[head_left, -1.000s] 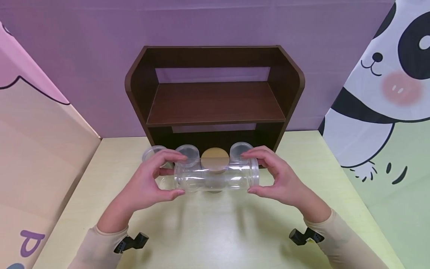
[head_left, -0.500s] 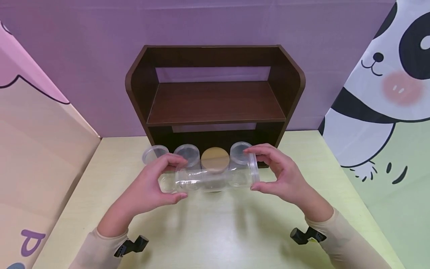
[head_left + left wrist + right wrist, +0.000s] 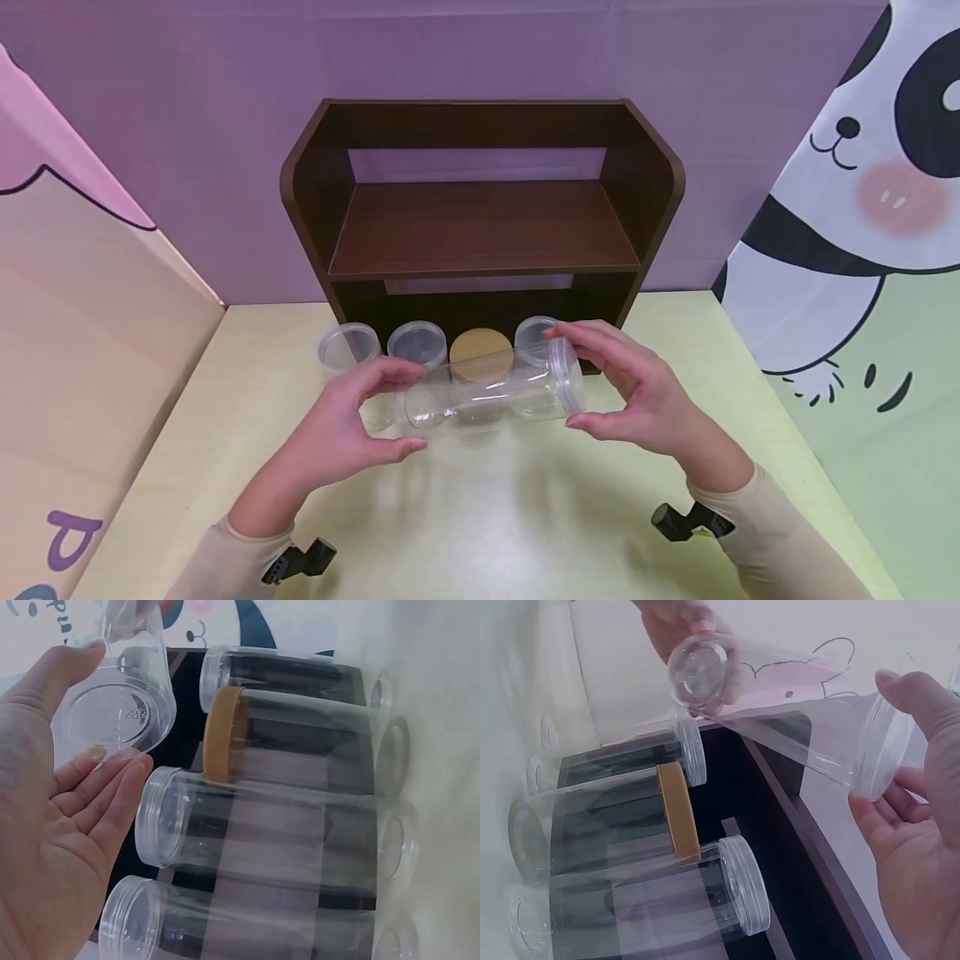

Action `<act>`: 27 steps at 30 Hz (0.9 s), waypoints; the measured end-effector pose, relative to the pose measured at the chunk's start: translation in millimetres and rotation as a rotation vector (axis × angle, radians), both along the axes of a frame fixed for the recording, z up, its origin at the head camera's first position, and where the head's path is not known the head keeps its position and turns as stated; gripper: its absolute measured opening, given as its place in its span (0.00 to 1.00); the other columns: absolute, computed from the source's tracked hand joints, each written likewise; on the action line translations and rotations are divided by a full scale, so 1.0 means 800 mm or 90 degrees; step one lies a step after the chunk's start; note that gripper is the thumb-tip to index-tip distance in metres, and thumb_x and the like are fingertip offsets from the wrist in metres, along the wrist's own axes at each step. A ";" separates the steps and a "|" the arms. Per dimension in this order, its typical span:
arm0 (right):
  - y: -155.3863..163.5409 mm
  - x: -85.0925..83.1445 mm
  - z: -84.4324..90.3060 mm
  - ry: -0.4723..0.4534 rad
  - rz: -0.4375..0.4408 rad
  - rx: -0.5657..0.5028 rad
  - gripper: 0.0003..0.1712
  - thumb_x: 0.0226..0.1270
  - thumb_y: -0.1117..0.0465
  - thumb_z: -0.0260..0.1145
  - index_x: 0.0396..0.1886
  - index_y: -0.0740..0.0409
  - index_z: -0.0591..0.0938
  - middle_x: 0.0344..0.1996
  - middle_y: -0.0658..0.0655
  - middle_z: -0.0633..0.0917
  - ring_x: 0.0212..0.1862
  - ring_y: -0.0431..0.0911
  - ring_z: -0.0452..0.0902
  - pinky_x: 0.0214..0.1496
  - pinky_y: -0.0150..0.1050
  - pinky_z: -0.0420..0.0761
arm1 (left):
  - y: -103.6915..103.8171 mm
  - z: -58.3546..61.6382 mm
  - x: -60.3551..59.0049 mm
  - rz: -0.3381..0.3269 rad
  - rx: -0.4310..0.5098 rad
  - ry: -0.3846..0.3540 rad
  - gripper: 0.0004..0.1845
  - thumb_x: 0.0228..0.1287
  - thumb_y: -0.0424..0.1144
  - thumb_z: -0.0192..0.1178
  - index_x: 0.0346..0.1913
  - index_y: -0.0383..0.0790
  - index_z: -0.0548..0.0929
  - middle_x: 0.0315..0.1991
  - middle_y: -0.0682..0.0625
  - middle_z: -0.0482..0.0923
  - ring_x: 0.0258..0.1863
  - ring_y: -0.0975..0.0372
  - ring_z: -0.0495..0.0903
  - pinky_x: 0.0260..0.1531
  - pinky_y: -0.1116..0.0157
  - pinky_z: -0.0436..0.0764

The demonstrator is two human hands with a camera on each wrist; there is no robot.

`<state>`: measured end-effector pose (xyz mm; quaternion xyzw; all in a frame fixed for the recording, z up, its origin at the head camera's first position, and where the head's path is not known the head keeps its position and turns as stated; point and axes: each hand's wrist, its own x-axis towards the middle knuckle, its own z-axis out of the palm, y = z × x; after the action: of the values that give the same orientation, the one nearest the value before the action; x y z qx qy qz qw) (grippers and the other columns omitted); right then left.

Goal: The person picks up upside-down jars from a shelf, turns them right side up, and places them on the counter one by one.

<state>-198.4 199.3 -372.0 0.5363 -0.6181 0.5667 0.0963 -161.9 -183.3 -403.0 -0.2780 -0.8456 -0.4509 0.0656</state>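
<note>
A clear plastic jar [image 3: 487, 387] is held sideways above the table, its lidded right end a little higher than its base. My right hand [image 3: 637, 392] grips the clear lid [image 3: 885, 746] between thumb and fingers. At the other end, the left hand [image 3: 360, 425] holds the jar near its base [image 3: 112, 720], thumb on one side and fingers on the other. Behind stand several upright clear jars in a row. Two with clear lids [image 3: 348, 346] [image 3: 417, 343] are on the left, then one with a tan lid [image 3: 480, 346], then a clear-lidded one [image 3: 532, 333] partly behind the right fingers.
A dark brown two-tier shelf [image 3: 483, 229] stands at the back of the pale table [image 3: 480, 517], right behind the row of jars. Printed cloth panels border the left and right sides, and a purple cloth [image 3: 480, 50] hangs behind.
The held jar has tilted, its lidded end rising and its base end dropping slightly toward me. Both hands have shifted a little to the right with it. The standing jars have not moved.
</note>
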 end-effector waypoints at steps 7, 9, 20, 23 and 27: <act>0.001 -0.003 0.002 -0.014 0.028 -0.020 0.47 0.67 0.64 0.83 0.74 0.85 0.69 0.70 0.67 0.79 0.74 0.56 0.75 0.77 0.48 0.78 | 0.012 -0.012 0.003 0.001 -0.052 -0.005 0.40 0.52 0.41 0.90 0.69 0.47 0.83 0.63 0.60 0.85 0.60 0.61 0.86 0.66 0.52 0.85; 0.000 -0.004 0.002 -0.018 0.034 -0.025 0.47 0.67 0.63 0.84 0.74 0.85 0.69 0.71 0.66 0.79 0.74 0.56 0.76 0.77 0.47 0.79 | 0.016 -0.017 0.004 0.001 -0.067 -0.012 0.41 0.53 0.42 0.89 0.70 0.49 0.83 0.63 0.61 0.85 0.60 0.62 0.86 0.66 0.51 0.85; -0.013 -0.004 0.006 -0.056 0.045 -0.037 0.49 0.65 0.53 0.85 0.73 0.81 0.74 0.70 0.64 0.82 0.71 0.55 0.78 0.75 0.45 0.81 | 0.045 -0.046 0.005 -0.060 -0.061 -0.039 0.39 0.51 0.42 0.90 0.67 0.47 0.83 0.64 0.59 0.84 0.61 0.60 0.85 0.66 0.52 0.85; -0.018 -0.004 0.005 -0.071 0.060 -0.040 0.49 0.65 0.52 0.85 0.72 0.82 0.74 0.70 0.64 0.82 0.71 0.55 0.79 0.74 0.44 0.81 | 0.053 -0.054 0.003 -0.085 -0.044 -0.062 0.39 0.52 0.43 0.90 0.67 0.50 0.83 0.62 0.61 0.84 0.61 0.60 0.85 0.67 0.53 0.84; -0.023 -0.001 0.004 -0.102 0.057 -0.026 0.49 0.65 0.51 0.85 0.73 0.79 0.75 0.70 0.61 0.83 0.71 0.54 0.78 0.75 0.44 0.81 | 0.066 -0.066 0.001 -0.121 -0.023 -0.096 0.38 0.56 0.46 0.88 0.69 0.52 0.83 0.62 0.60 0.85 0.62 0.60 0.84 0.68 0.51 0.83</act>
<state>-199.3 180.6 -369.2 0.5145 -0.5873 0.6240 0.0323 -161.1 -130.5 -455.6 -0.3235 -0.8260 -0.4593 -0.0462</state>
